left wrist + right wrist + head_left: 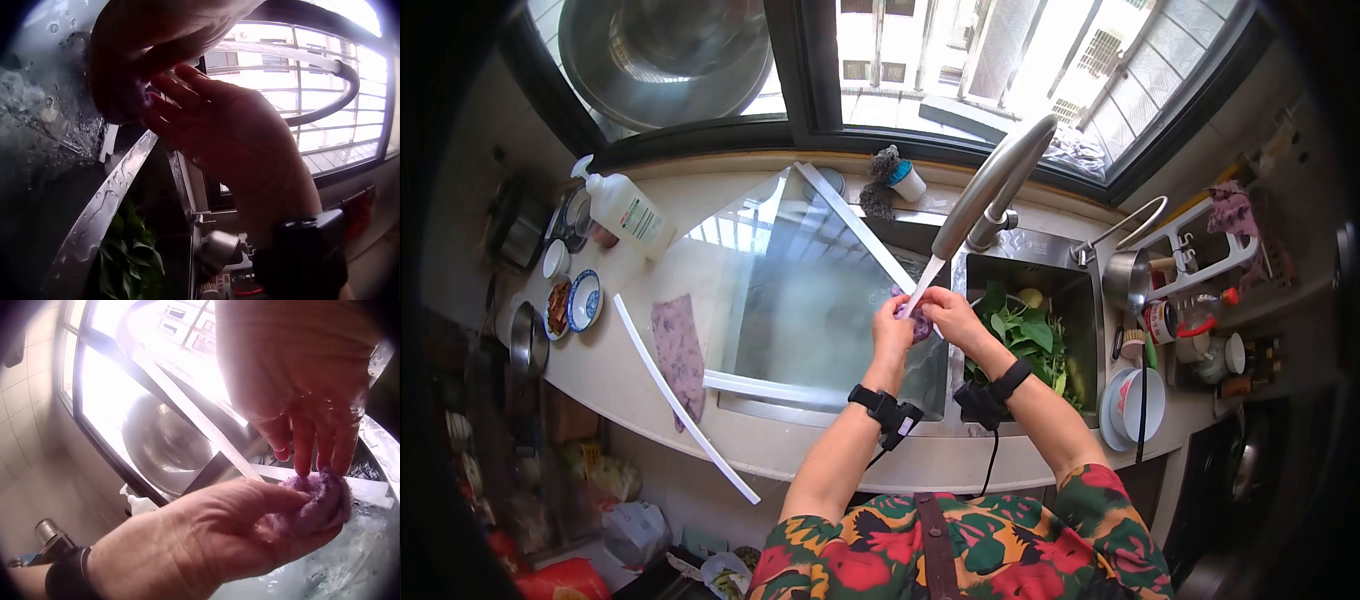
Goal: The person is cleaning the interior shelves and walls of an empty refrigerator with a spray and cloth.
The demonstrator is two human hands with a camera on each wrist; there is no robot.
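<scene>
A bunched purple cloth (921, 326) (319, 506) is held by the left hand (891, 338) (206, 525), its thumb lying over the fabric. From the other side, fingertips of the right hand (957, 318) (234, 128) touch the cloth, the fingers fairly straight in the right wrist view. Water (923, 283) runs from the faucet (998, 185) down onto the hands. Beneath and to the left lies a wet glass panel (800, 290) with white edge strips (855, 228), spanning the left basin. In the left wrist view, the left hand (150, 37) largely hides the cloth.
Green leaves (1030, 335) fill the right basin. On the left counter lie a flowered cloth (678, 350), a loose white strip (675, 400), a pump bottle (628, 212) and small dishes (585, 300). Bowls (1138, 405) and a rack (1200, 245) stand at right.
</scene>
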